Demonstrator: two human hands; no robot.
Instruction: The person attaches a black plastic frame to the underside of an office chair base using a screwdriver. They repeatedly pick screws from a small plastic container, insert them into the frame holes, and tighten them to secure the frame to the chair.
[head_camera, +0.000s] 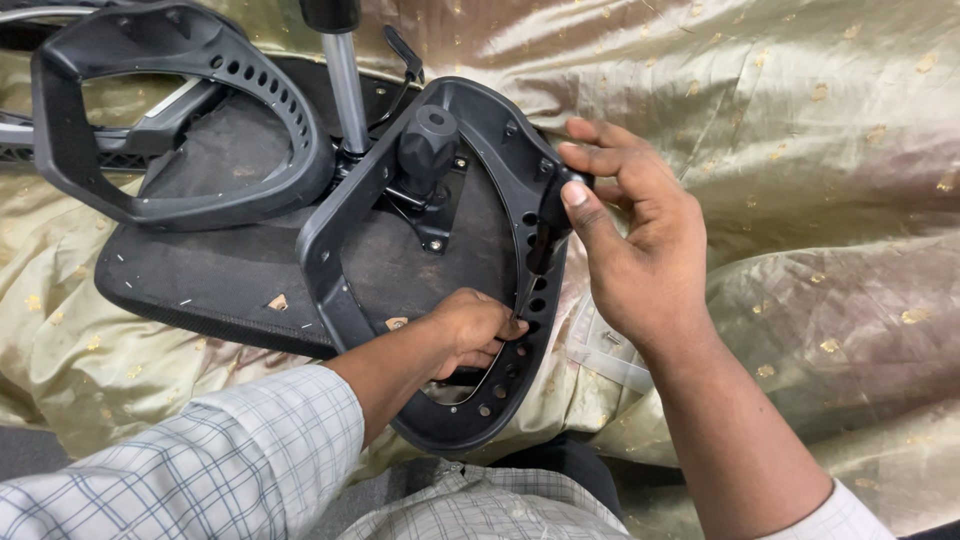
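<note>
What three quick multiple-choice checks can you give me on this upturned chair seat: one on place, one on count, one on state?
1. Where is the left hand?
A. Inside the loop of the nearer armrest
B. On the metal post
C. Flat on the cloth

2. How many black loop armrests show on the seat underside?
A. One
B. Two
C. Four

3. How is the right hand engaged?
A. Open and resting on the cloth
B. Fingers closed on the screwdriver, its tip at the armrest's row of holes
C. Gripping the black knob

Answers:
1. A: the fist sits within the armrest's opening, by its perforated rim.
2. B: the nearer one and the farther armrest at upper left.
3. B: the thumb and fingers wrap the dark handle; the knob stands untouched, and the gold cloth lies beyond the hand.
</note>
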